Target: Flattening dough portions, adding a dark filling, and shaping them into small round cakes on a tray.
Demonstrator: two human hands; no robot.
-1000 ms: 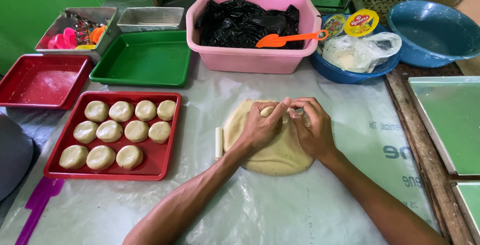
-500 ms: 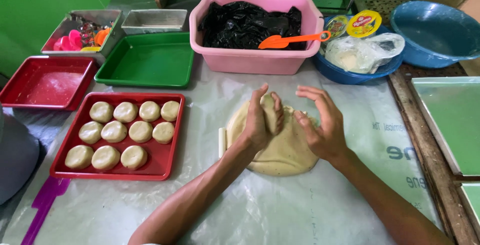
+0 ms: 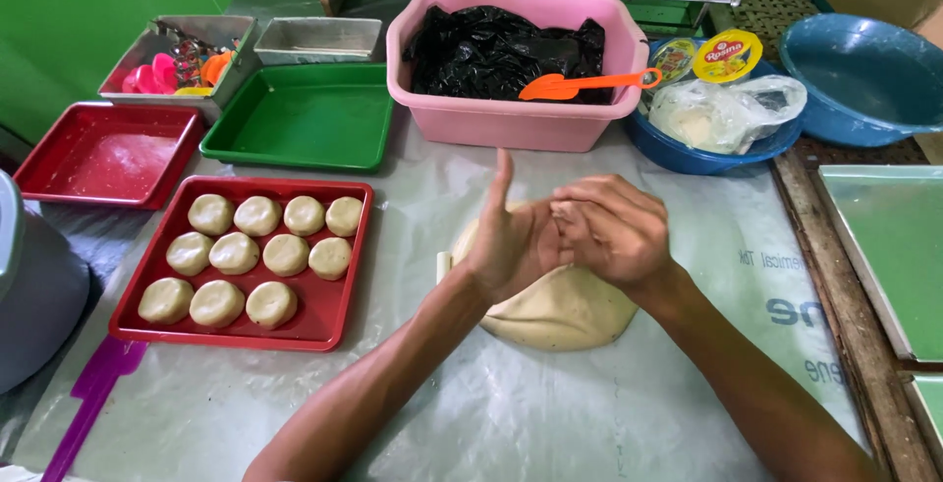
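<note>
My left hand and my right hand are raised together above a big flat mound of pale dough on the plastic-covered table. The palms press against each other around a small piece of dough, of which only a sliver shows between the fingers. My left thumb points upward. To the left, a red tray holds several round dough balls in rows.
An empty red tray and a green tray lie behind. A pink tub holds black plastic and an orange scoop. Blue basins and a dough bag stand right; green trays at the right edge.
My hands lifted off the dough mound, spread apart, then came together in the air with a small piece of dough between the palms.
</note>
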